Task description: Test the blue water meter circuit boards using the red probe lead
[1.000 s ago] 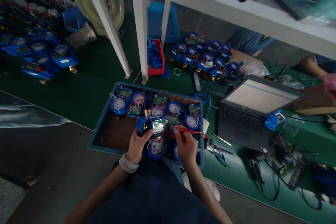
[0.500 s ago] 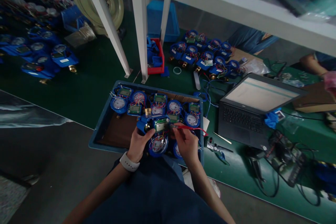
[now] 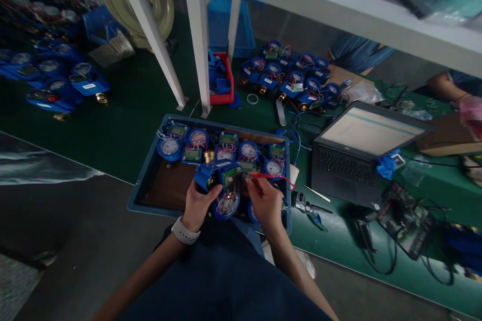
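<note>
My left hand point(image 3: 199, 204) is closed around a blue water meter point(image 3: 205, 174) with a brass fitting and a green circuit board point(image 3: 230, 176); the meter is tilted above the tray. My right hand point(image 3: 264, 201) is closed on a small tool with thin red handles point(image 3: 280, 179). Its grey head is by the right edge of the board, partly covered by my fingers, so its exact kind is unclear. Below both hands, a blue-grey tray point(image 3: 150, 173) holds several more blue meters point(image 3: 169, 147) with dials, boards and loose wires.
A laptop point(image 3: 344, 170) stands open right of the tray, near a screwdriver-like tool point(image 3: 312, 206) and a black handheld device point(image 3: 365, 235). Shelf posts point(image 3: 198, 45) rise behind the tray. More meters point(image 3: 291, 83) and a red bin point(image 3: 230, 80) sit further back. Another person's arm point(image 3: 444, 88) shows at right.
The meter in my left hand has turned a little, so its board faces more to the right. The red-handled tool stays beside the board. The whole view has shifted slightly.
</note>
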